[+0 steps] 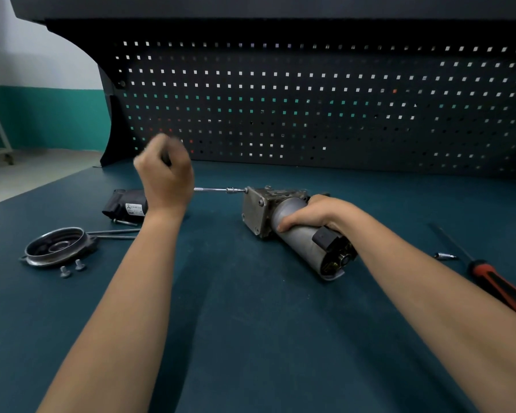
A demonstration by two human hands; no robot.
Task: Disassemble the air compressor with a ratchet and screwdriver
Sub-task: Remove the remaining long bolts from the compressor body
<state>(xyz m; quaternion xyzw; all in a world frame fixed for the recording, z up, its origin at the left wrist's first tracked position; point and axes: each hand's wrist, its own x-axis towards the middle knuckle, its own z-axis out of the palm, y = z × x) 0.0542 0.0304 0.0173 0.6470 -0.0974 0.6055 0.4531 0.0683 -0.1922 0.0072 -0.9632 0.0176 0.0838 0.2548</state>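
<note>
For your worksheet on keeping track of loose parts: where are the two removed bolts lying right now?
In the head view, the two bolts lie on the bench's left side, just in front of the round metal cover.

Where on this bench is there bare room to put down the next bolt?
The near mat between the forearms is bare, and so is the strip behind the compressor along the pegboard. The left is crowded by the round cover and loose bolts; the screwdriver lies on the right.
</note>
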